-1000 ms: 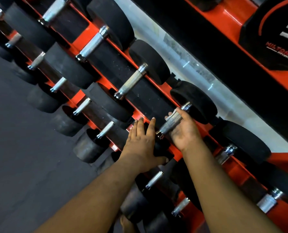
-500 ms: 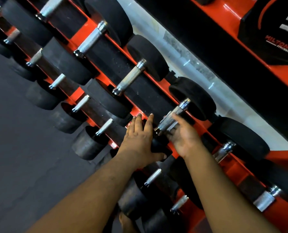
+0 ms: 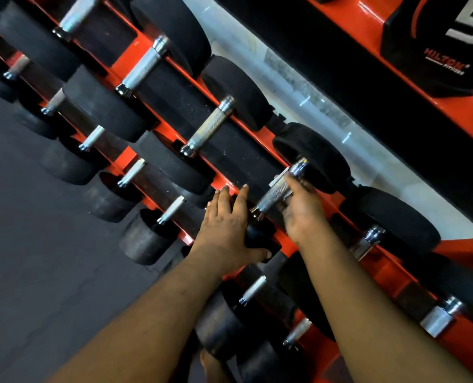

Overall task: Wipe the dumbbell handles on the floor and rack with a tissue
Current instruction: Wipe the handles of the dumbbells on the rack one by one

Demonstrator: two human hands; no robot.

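Right hand (image 3: 299, 214) has slid back along the handle (image 3: 275, 193) on the rack (image 3: 224, 183), fingers curled under it; tissue (image 3: 278, 176) barely shows. Left hand (image 3: 227, 228) stays flat on the weight head (image 3: 260, 236), fingers straight. Wipe looks nearly done; next handle likely follows.

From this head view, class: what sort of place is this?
Most likely a gym's weights area: rows of dumbbells on an orange rack, a weight plate marked with a fitness brand, dark floor.

Dim, contrasty light; glare on chrome; tilted wide-angle view.
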